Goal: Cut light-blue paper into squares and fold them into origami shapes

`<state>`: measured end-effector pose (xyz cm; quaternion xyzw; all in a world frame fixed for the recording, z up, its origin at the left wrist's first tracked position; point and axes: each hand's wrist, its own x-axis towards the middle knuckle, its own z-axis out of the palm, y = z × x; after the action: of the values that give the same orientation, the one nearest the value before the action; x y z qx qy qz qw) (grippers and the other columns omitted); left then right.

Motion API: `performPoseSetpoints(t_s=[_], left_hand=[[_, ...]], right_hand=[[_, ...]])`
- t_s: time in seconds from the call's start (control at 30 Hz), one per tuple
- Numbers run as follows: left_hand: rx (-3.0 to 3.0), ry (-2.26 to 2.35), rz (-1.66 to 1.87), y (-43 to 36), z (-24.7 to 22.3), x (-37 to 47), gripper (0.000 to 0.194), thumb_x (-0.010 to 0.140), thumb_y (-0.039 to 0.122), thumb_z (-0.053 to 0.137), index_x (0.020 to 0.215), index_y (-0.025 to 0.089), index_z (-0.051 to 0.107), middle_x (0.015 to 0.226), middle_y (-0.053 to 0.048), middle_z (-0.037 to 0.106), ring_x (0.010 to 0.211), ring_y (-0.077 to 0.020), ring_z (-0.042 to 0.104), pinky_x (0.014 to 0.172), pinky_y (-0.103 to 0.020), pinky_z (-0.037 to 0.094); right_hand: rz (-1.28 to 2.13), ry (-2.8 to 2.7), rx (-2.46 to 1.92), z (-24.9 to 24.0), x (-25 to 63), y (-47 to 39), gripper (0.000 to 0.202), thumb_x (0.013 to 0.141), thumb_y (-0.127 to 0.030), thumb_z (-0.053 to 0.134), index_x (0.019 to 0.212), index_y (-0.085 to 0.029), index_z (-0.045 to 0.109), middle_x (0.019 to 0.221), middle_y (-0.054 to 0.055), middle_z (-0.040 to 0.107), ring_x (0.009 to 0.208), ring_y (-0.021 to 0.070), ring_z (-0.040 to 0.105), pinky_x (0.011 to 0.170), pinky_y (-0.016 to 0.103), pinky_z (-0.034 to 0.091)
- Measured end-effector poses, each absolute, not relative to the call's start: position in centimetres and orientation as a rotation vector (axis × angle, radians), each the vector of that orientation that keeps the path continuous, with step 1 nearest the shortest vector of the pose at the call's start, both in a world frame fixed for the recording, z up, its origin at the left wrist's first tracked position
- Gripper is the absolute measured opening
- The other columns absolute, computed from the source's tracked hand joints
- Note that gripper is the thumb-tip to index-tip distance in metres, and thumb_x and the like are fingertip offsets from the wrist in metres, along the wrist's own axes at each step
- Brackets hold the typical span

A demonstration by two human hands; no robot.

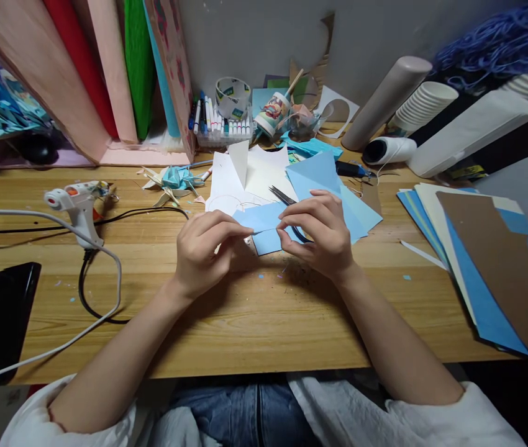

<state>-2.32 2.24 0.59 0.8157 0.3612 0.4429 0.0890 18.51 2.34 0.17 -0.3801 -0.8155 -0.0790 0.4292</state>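
Both hands meet above the middle of the desk at a thin piece of light blue paper, seen nearly edge-on. My left hand pinches its left end between thumb and forefinger. At the other end, my right hand closes thumb and forefinger on it. Dark-bladed scissors show behind my right hand, blades pointing up and left; I cannot tell whether they lie on the desk or rest in the fingers. A blue paper piece lies below the pinched paper, partly hidden.
White paper sheets and blue sheets lie beyond my hands. At left are a hot glue gun, its cables and a black phone. Stacked coloured card is at right. Markers stand at the back.
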Motion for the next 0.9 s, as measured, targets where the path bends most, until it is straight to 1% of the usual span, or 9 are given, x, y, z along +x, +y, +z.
performPoseSetpoints(t_s=[0.17,0.3,0.4,0.57,0.63,0.73,0.8,0.87,0.9], left_hand=[[2.259,1.116,1.398,2.3,0.7,-2.2,0.015,0.074,0.01,0.059,0.08,0.021,0.068,0.073,-0.002,0.066,0.069,-0.0138,0.059,0.063,-0.028,0.043],[1.944,1.14,1.509,2.3,0.8,-1.8,0.013,0.073,0.012,0.063,0.078,0.022,0.07,0.073,-0.001,0.065,0.07,-0.0126,0.058,0.064,-0.026,0.045],[1.762,1.098,1.522,2.4,0.6,-1.5,0.011,0.071,0.015,0.067,0.077,0.023,0.07,0.073,0.0,0.065,0.072,-0.012,0.057,0.065,-0.025,0.045],[1.661,1.034,1.387,2.3,0.5,-1.2,0.005,0.072,0.022,0.066,0.076,0.02,0.069,0.079,-0.003,0.066,0.078,-0.014,0.06,0.071,-0.026,0.048],[1.619,1.068,1.274,2.1,0.5,-1.1,0.014,0.072,0.028,0.066,0.083,0.019,0.067,0.089,-0.005,0.066,0.085,-0.0159,0.06,0.073,-0.027,0.048],[1.517,1.122,1.119,2.0,0.2,-1.0,0.036,0.073,0.035,0.064,0.105,0.019,0.06,0.104,-0.006,0.062,0.091,-0.0171,0.058,0.075,-0.026,0.048],[1.481,1.168,1.05,2.1,-0.2,-1.0,0.033,0.077,0.039,0.059,0.103,0.018,0.059,0.096,-0.004,0.063,0.084,-0.0151,0.057,0.071,-0.024,0.046],[1.469,1.228,1.004,2.3,-0.7,-1.2,0.028,0.081,0.042,0.051,0.085,0.016,0.06,0.076,-0.001,0.06,0.068,-0.012,0.053,0.062,-0.022,0.043],[1.461,1.254,0.993,2.4,-0.9,-1.2,0.03,0.082,0.043,0.048,0.075,0.015,0.058,0.067,0.001,0.055,0.061,-0.0107,0.048,0.057,-0.022,0.04]], right_hand=[[-0.08,-1.996,-0.97,0.0,18.5,2.3,0.012,0.075,-0.016,0.06,0.082,-0.026,0.058,0.083,0.001,0.064,0.082,0.0191,0.056,0.084,0.041,0.041],[0.195,-1.838,-1.048,-0.1,17.8,2.1,0.018,0.074,-0.024,0.065,0.088,-0.023,0.055,0.084,0.003,0.061,0.08,0.0178,0.055,0.074,0.034,0.044],[0.381,-1.815,-1.058,-0.4,17.0,1.9,0.022,0.071,-0.03,0.069,0.085,-0.022,0.054,0.08,0.001,0.058,0.075,0.0165,0.053,0.071,0.032,0.044],[0.32,-1.819,-1.054,-0.9,16.2,1.3,0.006,0.077,-0.017,0.059,0.08,-0.022,0.057,0.076,0.0,0.06,0.074,0.0166,0.053,0.069,0.032,0.042],[0.229,-1.851,-1.05,-1.0,16.2,1.2,0.012,0.077,-0.014,0.057,0.083,-0.023,0.06,0.077,0.001,0.062,0.076,0.0177,0.054,0.07,0.034,0.042],[0.064,-1.984,-1.018,-1.4,16.5,1.2,0.015,0.077,-0.014,0.057,0.087,-0.024,0.064,0.078,0.002,0.064,0.076,0.0186,0.054,0.069,0.033,0.041],[-0.046,-2.076,-0.959,-1.6,16.5,1.3,0.014,0.078,-0.016,0.057,0.087,-0.025,0.064,0.077,0.002,0.065,0.077,0.0184,0.053,0.069,0.033,0.04],[-0.118,-2.163,-0.876,-1.6,16.4,1.4,0.011,0.08,-0.017,0.057,0.085,-0.024,0.063,0.075,0.002,0.065,0.077,0.0178,0.053,0.07,0.032,0.04],[-0.125,-2.213,-0.833,-1.6,16.3,1.3,0.008,0.08,-0.018,0.057,0.084,-0.023,0.063,0.074,0.002,0.065,0.076,0.0176,0.053,0.069,0.032,0.039]])
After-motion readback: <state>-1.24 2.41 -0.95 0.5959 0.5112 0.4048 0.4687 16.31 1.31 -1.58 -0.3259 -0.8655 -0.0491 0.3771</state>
